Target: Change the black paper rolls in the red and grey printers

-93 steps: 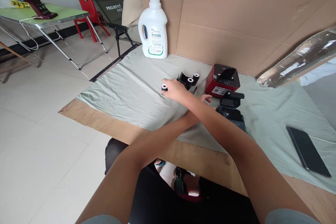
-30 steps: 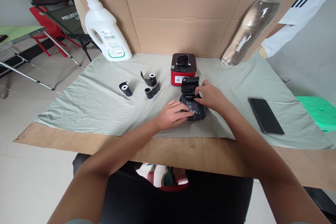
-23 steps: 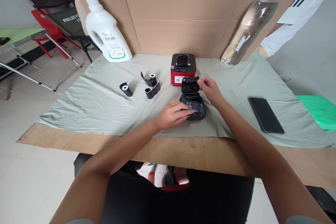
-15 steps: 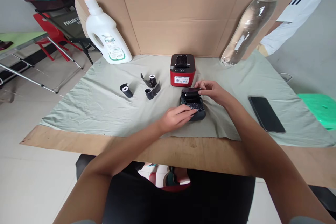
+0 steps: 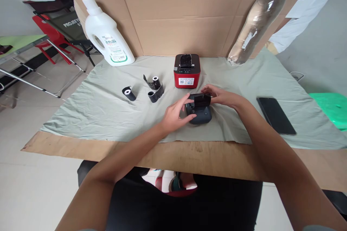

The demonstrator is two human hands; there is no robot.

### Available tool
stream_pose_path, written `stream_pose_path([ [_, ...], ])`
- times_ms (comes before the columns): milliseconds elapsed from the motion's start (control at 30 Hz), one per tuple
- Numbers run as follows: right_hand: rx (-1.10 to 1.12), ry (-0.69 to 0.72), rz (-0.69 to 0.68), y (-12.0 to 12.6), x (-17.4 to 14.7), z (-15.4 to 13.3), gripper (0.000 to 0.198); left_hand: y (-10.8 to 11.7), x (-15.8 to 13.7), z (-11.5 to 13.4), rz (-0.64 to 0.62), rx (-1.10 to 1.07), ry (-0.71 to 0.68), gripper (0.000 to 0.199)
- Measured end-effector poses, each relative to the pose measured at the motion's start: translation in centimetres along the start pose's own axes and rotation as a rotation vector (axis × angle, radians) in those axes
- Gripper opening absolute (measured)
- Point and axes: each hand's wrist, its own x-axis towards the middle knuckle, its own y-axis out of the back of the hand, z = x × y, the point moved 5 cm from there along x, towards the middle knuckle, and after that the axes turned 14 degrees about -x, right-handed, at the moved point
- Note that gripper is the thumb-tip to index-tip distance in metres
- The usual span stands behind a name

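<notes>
On pale cloth (image 5: 108, 115), the dark device (image 5: 202, 117) is flanked by the left hand (image 5: 174, 114), thumb and fingers parted, and the right hand (image 5: 221, 96) (whether closed cannot be told); black rolls (image 5: 131, 95) are strewn leftward, and behind, space is blocked by the red machine (image 5: 187, 75) and cardboard (image 5: 179, 3)

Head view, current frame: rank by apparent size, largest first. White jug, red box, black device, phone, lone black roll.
1. White jug
2. Red box
3. Black device and phone: too alike to rank; left hand hides part of the device
4. Lone black roll
</notes>
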Motion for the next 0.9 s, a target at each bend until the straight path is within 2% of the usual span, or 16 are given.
stream_pose_path([
  [67,-0.004,-0.013,-0.006,-0.1,-0.1,0.2,0.047,-0.1,0.1,-0.9,-0.026,-0.014,0.135,0.087],
  [133,-0.007,-0.019,-0.014,-0.3,-0.1,0.1,0.048,-0.2,0.2,-1.3,-0.034,-0.027,0.194,0.090],
  [367,0.042,0.042,0.031,-0.8,-0.1,-0.2,0.049,-0.4,0.6,-1.3,-0.034,-0.019,0.228,0.081],
  [433,0.057,0.023,0.134,-1.3,-0.8,0.3,0.050,-0.3,0.6,-1.3,-0.025,-0.013,0.226,0.077],
  [533,0.090,-0.108,0.423,-3.0,-3.2,1.1,0.050,-0.4,0.4,-1.6,-0.003,-0.039,0.205,0.069],
  [600,0.063,-0.220,0.545,-5.2,-5.0,1.0,0.062,-0.4,0.3,-1.9,0.015,-0.082,0.193,0.065],
  [633,-0.010,-0.230,0.547,-6.6,-5.6,0.4,0.076,-0.4,0.2,-2.2,0.024,-0.105,0.190,0.063],
  [700,-0.227,-0.193,0.586,-8.7,-6.3,-1.4,0.108,-0.2,0.2,-2.6,0.051,-0.139,0.186,0.060],
  [767,-0.438,-0.171,0.633,-10.1,-6.4,-3.0,0.127,0.0,0.2,-3.0,0.090,-0.154,0.188,0.058],
  [833,-0.564,-0.185,0.649,-10.5,-6.2,-3.7,0.129,0.3,0.3,-3.4,0.126,-0.169,0.204,0.058],
  [900,-0.586,-0.203,0.650,-9.8,-5.9,-3.4,0.127,0.3,0.3,-3.8,0.140,-0.186,0.237,0.060],
])
